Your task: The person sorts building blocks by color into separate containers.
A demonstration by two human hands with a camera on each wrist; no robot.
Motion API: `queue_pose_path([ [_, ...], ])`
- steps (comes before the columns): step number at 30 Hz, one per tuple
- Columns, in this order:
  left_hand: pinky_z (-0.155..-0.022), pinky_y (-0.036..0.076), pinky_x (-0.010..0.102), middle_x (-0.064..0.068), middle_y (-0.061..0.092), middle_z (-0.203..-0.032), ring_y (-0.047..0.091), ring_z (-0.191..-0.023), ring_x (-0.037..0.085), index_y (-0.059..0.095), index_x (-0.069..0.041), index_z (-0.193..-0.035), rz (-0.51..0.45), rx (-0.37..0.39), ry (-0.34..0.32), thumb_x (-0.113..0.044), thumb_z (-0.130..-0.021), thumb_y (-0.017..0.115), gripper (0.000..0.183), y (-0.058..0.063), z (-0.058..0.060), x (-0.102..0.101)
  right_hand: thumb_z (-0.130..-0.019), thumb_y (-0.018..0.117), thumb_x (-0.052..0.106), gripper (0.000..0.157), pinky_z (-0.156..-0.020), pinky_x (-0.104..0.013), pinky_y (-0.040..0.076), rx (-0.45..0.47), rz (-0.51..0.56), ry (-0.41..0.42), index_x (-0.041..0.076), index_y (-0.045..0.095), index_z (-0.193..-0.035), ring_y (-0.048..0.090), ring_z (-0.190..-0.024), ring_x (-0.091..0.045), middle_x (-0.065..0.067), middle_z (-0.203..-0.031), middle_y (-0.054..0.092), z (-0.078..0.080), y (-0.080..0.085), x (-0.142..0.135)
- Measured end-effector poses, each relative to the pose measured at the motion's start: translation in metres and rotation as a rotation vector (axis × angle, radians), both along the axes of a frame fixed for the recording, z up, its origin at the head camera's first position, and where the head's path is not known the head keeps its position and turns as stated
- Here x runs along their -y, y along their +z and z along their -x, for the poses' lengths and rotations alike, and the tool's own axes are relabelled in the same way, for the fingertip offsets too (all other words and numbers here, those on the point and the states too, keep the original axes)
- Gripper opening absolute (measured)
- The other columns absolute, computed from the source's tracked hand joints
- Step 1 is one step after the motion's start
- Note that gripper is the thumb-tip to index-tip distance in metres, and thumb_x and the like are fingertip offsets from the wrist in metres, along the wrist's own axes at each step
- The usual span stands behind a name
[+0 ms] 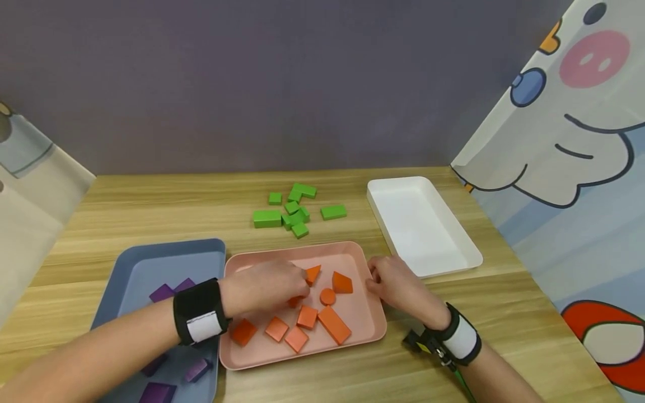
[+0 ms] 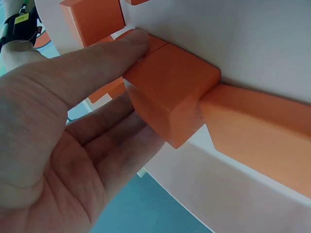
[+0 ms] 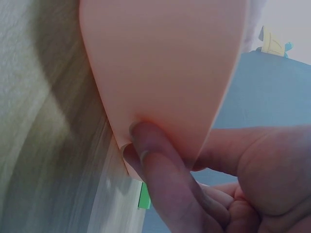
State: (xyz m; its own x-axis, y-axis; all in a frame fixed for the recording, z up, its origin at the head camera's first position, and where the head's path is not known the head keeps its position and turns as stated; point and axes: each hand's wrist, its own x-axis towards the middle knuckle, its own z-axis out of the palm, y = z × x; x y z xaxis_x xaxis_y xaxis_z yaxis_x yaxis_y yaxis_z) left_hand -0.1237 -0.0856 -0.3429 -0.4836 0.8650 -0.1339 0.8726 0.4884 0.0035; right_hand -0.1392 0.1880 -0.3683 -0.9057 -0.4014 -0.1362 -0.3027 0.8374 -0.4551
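Note:
My left hand [image 1: 267, 286] reaches into the pink tray [image 1: 364, 319], covering part of its left side. In the left wrist view its thumb and fingers pinch around an orange block [image 2: 170, 80], which lies against a longer orange block [image 2: 257, 131]. Several more orange pieces lie in the tray, among them an orange disc [image 1: 327, 296] and an orange rectangular block [image 1: 335, 325]. At the tray's right side, my right hand [image 1: 403, 286] grips the wall. The right wrist view shows fingers [image 3: 160, 165] against the outer wall and the thumb over the rim.
Left of the pink tray stands a blue tray [image 1: 211, 263] with several purple blocks [image 1: 158, 393], partly under the left forearm. Several green blocks [image 1: 267, 219] lie on the wooden table [image 1: 322, 380] behind. A white tray [image 1: 423, 224] stands at the back right.

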Motion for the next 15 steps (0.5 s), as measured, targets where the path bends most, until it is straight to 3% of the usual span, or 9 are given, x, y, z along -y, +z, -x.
queue_pose_path([
  [15, -0.061, 0.035, 0.021, -0.010, 0.050, -0.073, 0.041, -0.065, 0.009, 0.067, -0.021, -0.083, 0.023, 0.083, 0.070, -0.001, -0.083, 0.064, 0.020, 0.0031, 0.0050, 0.0044, -0.084, 0.064, 0.008, 0.011, -0.044, -0.025, 0.037, 0.035, 0.010, 0.005, 0.009, 0.058, -0.075, 0.045, -0.046, -0.011, 0.003, -0.053, 0.048, 0.0005, 0.0007, 0.0001],
])
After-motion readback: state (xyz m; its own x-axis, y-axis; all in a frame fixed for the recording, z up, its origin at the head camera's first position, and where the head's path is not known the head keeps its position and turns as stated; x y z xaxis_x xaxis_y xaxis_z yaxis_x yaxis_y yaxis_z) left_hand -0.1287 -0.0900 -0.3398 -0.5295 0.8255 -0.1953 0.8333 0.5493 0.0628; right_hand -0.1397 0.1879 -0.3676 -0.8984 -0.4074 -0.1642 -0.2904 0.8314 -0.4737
